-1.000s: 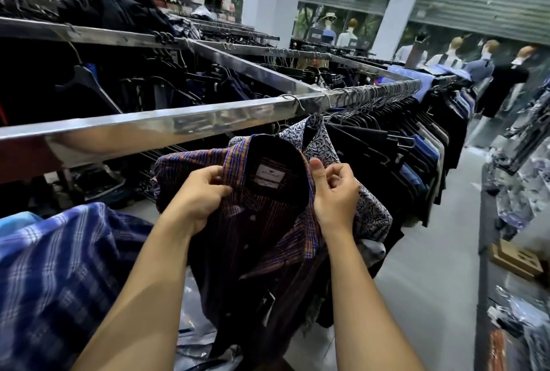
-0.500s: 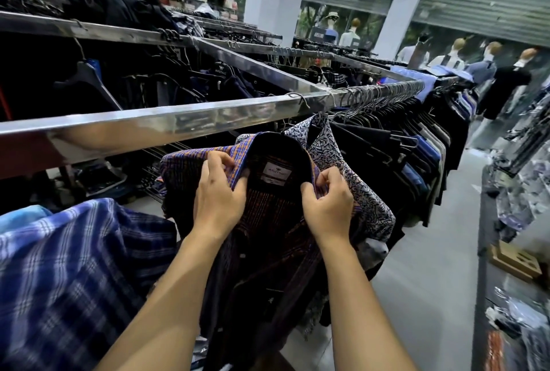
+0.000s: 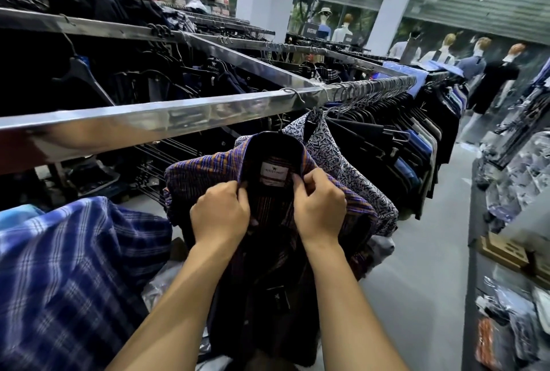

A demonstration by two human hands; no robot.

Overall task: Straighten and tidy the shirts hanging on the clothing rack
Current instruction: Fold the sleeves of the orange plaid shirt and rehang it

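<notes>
A dark plaid shirt [image 3: 202, 174] with orange and blue stripes hangs from the shiny metal rack rail [image 3: 166, 120], its collar label facing me. My left hand [image 3: 220, 216] pinches the left front edge just below the collar. My right hand [image 3: 320, 210] pinches the right front edge, thumb up by the label. The two hands sit close together at the neck opening. Behind it hangs a white-and-navy leaf-print shirt [image 3: 351, 168], then a long row of dark shirts [image 3: 416, 144] on black hangers.
A blue checked shirt [image 3: 65, 275] hangs at my lower left. More racks of dark clothes stand behind the rail. Mannequins [image 3: 494, 73] stand at the back right. A grey floor aisle [image 3: 416, 266] runs on the right beside a table of packed garments [image 3: 512, 311].
Both hands have moved inward along the plaid shirt's collar and now meet at the neck opening, drawing the two front edges together. The shirt sits higher and squarer on its hanger.
</notes>
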